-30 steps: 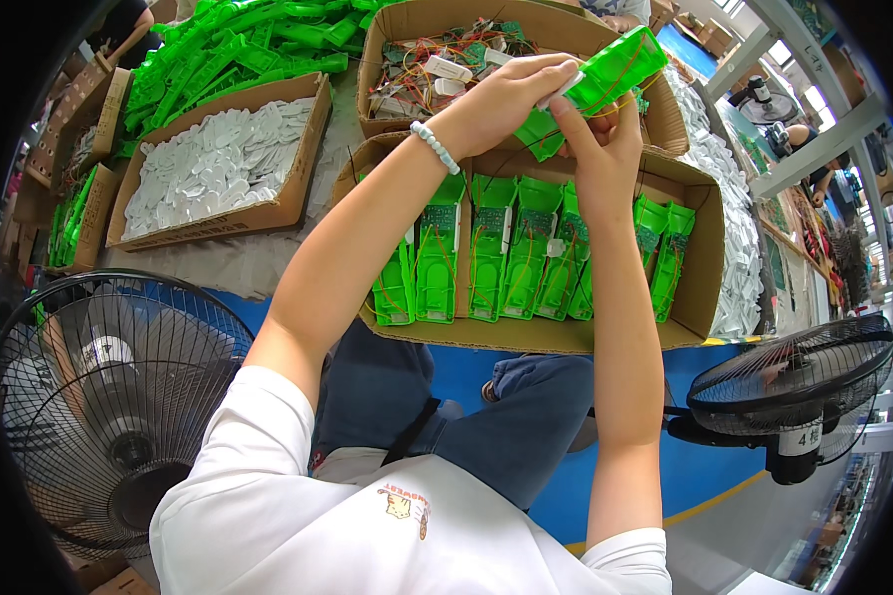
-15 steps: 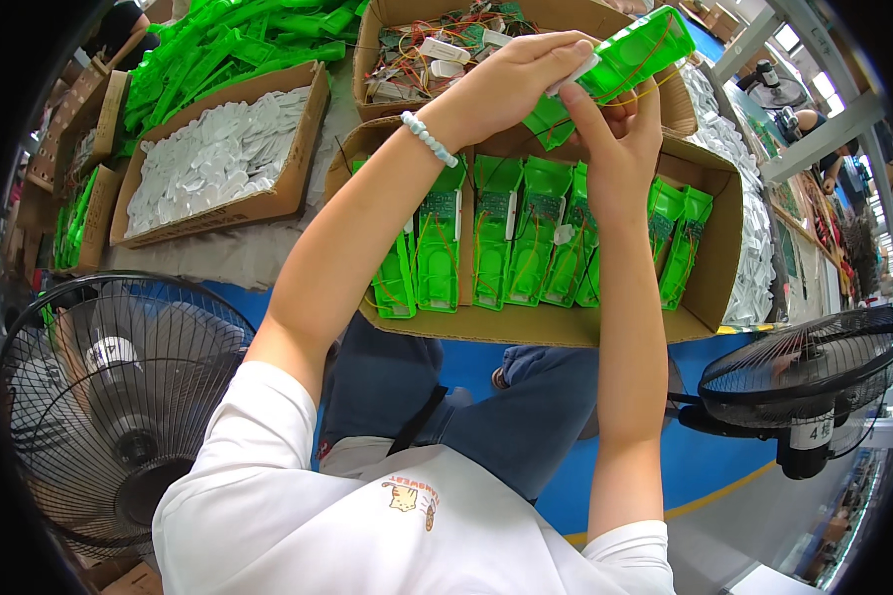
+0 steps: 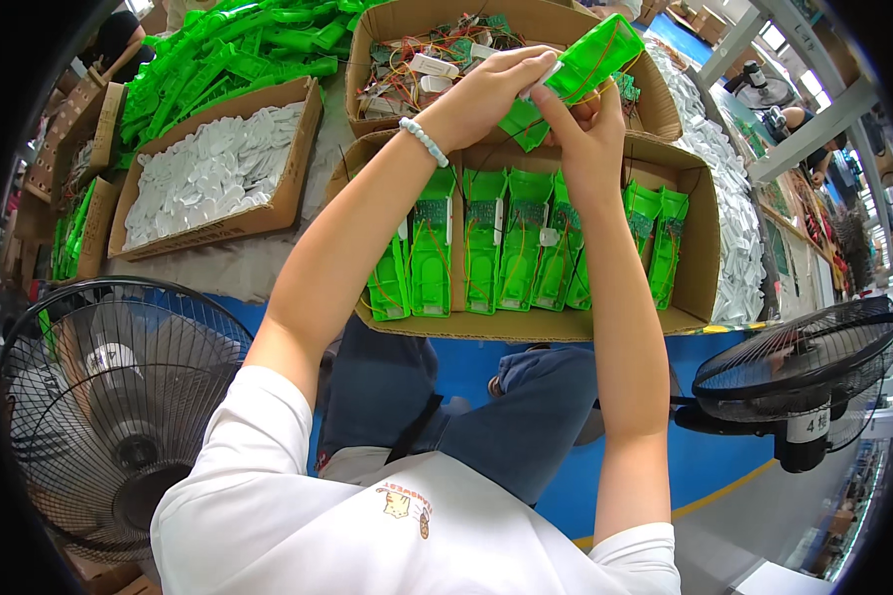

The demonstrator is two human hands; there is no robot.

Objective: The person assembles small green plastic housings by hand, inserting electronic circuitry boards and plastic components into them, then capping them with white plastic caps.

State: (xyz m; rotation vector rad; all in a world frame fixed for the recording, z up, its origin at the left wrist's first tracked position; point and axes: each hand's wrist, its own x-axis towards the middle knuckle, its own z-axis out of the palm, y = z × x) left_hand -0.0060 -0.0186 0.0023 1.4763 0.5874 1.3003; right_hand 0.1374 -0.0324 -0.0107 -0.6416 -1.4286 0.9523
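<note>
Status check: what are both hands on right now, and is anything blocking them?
Left hand and right hand both gripping green housing. Held above box of green units. Nothing blocking.

— How many fans do you have beside you?
— Two: a pedestal fan (image 3: 99,397) on your left, another fan (image 3: 804,367) on your right.
— And cardboard boxes?
— Three you can see whole: one of white packets (image 3: 208,174), one of wired circuit boards (image 3: 437,59), one of upright green housings (image 3: 526,243).
— How many housings stand there?
— About eight; your arms hide some.
</note>
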